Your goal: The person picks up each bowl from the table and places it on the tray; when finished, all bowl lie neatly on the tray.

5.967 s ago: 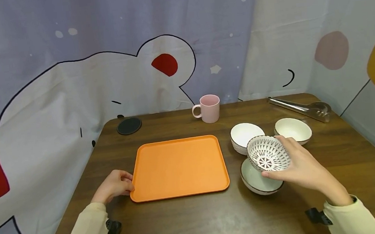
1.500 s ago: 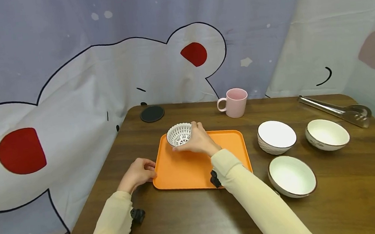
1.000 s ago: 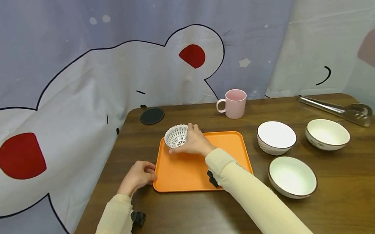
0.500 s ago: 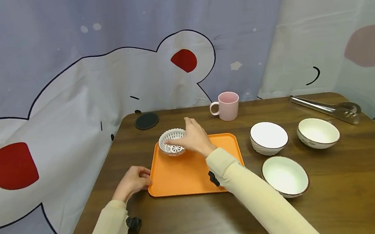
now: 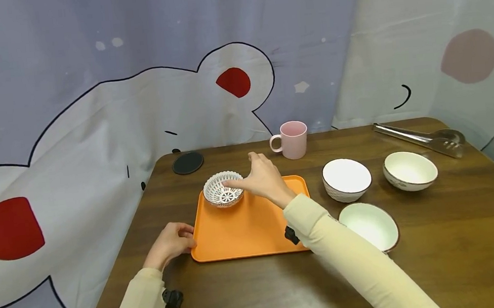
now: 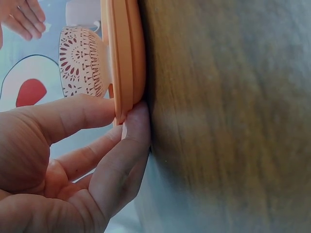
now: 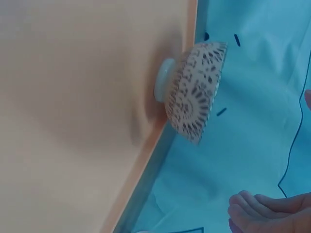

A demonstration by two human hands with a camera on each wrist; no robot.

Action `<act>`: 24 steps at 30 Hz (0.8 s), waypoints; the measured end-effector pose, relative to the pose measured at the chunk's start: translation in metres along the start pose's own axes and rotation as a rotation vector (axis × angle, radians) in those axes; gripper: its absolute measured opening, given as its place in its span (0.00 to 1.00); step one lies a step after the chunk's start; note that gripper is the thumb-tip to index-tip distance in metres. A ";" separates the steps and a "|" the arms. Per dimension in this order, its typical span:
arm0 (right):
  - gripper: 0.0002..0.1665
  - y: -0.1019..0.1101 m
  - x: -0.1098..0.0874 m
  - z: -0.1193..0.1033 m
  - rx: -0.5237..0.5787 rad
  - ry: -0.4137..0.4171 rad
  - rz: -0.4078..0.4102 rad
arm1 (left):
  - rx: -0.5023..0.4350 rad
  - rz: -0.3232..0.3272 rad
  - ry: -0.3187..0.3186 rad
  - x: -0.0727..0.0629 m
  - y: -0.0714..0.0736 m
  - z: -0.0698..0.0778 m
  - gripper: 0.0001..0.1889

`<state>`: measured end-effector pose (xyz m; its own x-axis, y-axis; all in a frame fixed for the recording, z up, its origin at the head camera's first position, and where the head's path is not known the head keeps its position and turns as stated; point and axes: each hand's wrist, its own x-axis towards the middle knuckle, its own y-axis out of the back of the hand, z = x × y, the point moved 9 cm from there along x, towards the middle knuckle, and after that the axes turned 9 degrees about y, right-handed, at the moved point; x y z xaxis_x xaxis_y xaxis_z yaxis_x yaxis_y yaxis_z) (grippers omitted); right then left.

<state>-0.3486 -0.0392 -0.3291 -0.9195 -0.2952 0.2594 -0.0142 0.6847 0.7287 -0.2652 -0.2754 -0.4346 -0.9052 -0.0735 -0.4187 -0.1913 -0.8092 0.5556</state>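
Note:
A white bowl with a dark openwork-like pattern (image 5: 220, 190) stands upright in the far left corner of the orange tray (image 5: 241, 234). My right hand (image 5: 265, 181) hovers just right of the bowl, thumb and fingers spread, holding nothing. The right wrist view shows the bowl (image 7: 197, 92) resting on its foot, with fingertips at the lower right apart from it. At the tray's left edge, my left hand (image 5: 170, 243) pinches the rim. In the left wrist view the thumb lies above the tray rim (image 6: 127, 58) and the curled fingers below it.
Right of the tray stand a white bowl (image 5: 346, 179), a cream bowl (image 5: 410, 170) and a pale green bowl (image 5: 372, 224), partly hidden by the right sleeve. A pink mug (image 5: 295, 140), black coaster (image 5: 187, 163) and metal tongs (image 5: 424, 138) lie along the back.
My right hand carried the patterned bowl from above the pale green bowl to the tray, set it down, then let go and drew slightly right. The left hand stays at the tray's edge.

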 end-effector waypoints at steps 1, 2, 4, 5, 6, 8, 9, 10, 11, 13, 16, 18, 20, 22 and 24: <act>0.63 0.003 -0.001 0.001 -0.004 0.000 0.007 | -0.005 0.001 0.000 0.000 0.000 0.000 0.20; 0.63 0.007 -0.001 0.002 -0.006 -0.002 0.011 | -0.007 0.002 -0.001 -0.001 0.000 0.000 0.20; 0.64 0.012 -0.002 0.004 -0.011 -0.004 0.014 | -0.005 -0.002 -0.004 -0.001 0.000 0.000 0.21; 0.64 0.014 -0.003 0.005 -0.012 -0.005 0.015 | -0.006 0.001 0.001 -0.001 0.000 0.000 0.21; 0.64 0.016 -0.004 0.006 -0.011 -0.004 0.017 | -0.007 0.004 0.006 -0.001 0.000 -0.001 0.21; 0.64 0.020 -0.005 0.008 -0.009 -0.001 0.024 | -0.003 0.001 0.007 -0.001 0.000 0.000 0.21; 0.64 0.022 -0.006 0.009 -0.009 0.001 0.029 | -0.001 0.000 0.008 -0.001 0.000 0.000 0.21; 0.63 0.023 -0.006 0.011 -0.005 0.000 0.033 | -0.001 0.002 0.014 -0.001 0.000 -0.001 0.21; 0.62 0.024 -0.007 0.012 -0.005 0.001 0.035 | 0.001 0.002 0.018 0.000 0.000 -0.001 0.21; 0.62 0.026 -0.009 0.014 -0.005 0.001 0.037 | 0.008 0.000 0.029 0.000 -0.001 -0.003 0.21; 0.60 0.030 -0.011 0.017 0.000 0.004 0.040 | 0.017 0.001 0.043 0.001 -0.001 -0.004 0.21; 0.60 0.033 -0.012 0.019 0.002 0.002 0.042 | 0.018 0.001 0.046 0.000 -0.001 -0.004 0.21; 0.60 0.037 -0.013 0.021 0.006 -0.002 0.046 | 0.018 0.000 0.040 0.000 -0.001 -0.004 0.21; 0.60 0.040 -0.014 0.023 0.006 -0.012 0.048 | 0.015 0.000 0.040 0.000 -0.001 -0.003 0.21; 0.59 0.043 -0.015 0.025 0.001 -0.019 0.049 | 0.011 0.003 0.044 0.001 -0.001 -0.003 0.21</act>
<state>-0.3450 0.0118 -0.3173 -0.9263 -0.2487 0.2829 0.0308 0.6986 0.7148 -0.2648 -0.2766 -0.4372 -0.8884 -0.1015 -0.4477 -0.1928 -0.8025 0.5646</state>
